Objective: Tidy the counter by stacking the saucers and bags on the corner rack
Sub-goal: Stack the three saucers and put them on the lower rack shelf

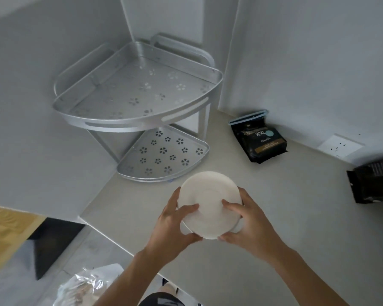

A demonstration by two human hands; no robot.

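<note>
I hold a small stack of white saucers (209, 198) above the counter, just in front of the rack. My left hand (175, 224) grips its left edge with the thumb on top. My right hand (244, 219) grips the right edge the same way. The silver two-tier corner rack (128, 127) stands in the wall corner; its upper shelf and its lower shelf (164, 153) hold nothing. A black bag (260, 140) with a blue clip lies against the right wall, to the right of the rack.
The pale counter (296, 217) runs from the rack toward me. A black object (373, 184) sits at the right edge. A wall socket (341, 146) is low on the right wall. A crinkled clear plastic bag (84, 288) lies below the counter's left edge.
</note>
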